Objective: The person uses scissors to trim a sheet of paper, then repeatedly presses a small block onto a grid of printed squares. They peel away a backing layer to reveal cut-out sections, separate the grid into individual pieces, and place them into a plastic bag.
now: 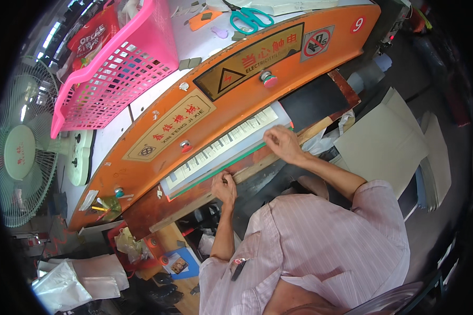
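A long flat board [197,181] lies along the front of an orange machine, bearing a cream strip [223,148] with a row of grey marks. Its near edge is lined in green [231,164]. My left hand [224,188] is at this near edge, left of the middle, with its fingers curled in. Farther right, my right hand [282,143] is over the board's right end, thumb and fingers drawn together. Anything small between the fingers of either hand is too hidden to make out.
The orange machine beam [173,126] spans the far side, with red and green buttons. On top stand a pink basket [126,65] and teal-handled scissors [251,20]. A fan [23,152] is at the left. Grey sheets [381,139] lie right; plastic bags [81,283] sit lower left.
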Demonstrator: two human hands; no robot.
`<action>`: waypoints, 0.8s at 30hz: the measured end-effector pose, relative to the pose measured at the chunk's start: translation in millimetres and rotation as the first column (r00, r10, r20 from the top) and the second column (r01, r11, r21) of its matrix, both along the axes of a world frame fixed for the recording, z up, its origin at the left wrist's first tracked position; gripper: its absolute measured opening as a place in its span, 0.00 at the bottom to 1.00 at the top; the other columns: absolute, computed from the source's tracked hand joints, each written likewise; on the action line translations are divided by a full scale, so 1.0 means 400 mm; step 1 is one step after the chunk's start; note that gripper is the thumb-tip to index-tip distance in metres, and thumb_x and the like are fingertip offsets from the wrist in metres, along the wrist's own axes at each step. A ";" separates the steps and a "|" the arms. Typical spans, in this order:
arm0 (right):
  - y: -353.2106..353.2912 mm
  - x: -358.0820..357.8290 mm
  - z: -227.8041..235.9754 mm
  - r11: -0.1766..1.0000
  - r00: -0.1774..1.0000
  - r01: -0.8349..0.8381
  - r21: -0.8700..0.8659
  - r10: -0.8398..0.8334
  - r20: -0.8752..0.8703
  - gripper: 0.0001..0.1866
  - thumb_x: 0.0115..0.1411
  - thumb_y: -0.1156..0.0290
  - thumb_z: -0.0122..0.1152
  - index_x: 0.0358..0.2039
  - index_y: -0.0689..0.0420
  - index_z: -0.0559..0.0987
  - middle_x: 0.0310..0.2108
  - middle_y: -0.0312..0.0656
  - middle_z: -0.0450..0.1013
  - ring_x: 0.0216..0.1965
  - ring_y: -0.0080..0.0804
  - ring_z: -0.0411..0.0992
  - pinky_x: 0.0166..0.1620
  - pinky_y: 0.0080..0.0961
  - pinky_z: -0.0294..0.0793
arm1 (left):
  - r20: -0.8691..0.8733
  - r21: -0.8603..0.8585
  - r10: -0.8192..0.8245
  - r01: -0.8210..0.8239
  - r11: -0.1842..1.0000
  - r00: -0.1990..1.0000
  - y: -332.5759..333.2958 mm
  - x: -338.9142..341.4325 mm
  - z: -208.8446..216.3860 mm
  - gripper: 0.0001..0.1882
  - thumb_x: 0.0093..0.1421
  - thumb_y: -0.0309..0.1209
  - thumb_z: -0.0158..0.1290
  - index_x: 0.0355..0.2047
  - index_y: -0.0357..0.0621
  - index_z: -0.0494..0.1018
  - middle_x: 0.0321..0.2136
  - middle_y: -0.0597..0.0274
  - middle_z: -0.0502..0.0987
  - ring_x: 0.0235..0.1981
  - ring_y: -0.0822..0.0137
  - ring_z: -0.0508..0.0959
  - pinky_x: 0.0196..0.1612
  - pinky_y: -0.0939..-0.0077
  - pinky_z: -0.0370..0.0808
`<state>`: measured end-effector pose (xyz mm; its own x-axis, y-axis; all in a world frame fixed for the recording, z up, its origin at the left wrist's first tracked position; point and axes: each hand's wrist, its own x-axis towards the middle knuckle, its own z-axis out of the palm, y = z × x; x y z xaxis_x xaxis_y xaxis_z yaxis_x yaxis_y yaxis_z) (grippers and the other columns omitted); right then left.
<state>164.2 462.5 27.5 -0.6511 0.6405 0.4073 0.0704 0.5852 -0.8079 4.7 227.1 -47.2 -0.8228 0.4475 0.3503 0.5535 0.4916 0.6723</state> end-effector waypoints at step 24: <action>-0.088 0.035 -0.154 0.984 0.993 0.032 0.176 -0.052 0.107 0.16 0.58 0.72 0.72 0.46 0.63 0.82 0.45 0.49 0.80 0.50 0.50 0.75 0.53 0.40 0.74 | 0.093 -0.010 -0.169 0.171 0.985 0.981 -0.070 0.089 0.000 0.14 0.64 0.26 0.55 0.48 0.35 0.81 0.43 0.47 0.83 0.46 0.46 0.80 0.54 0.55 0.75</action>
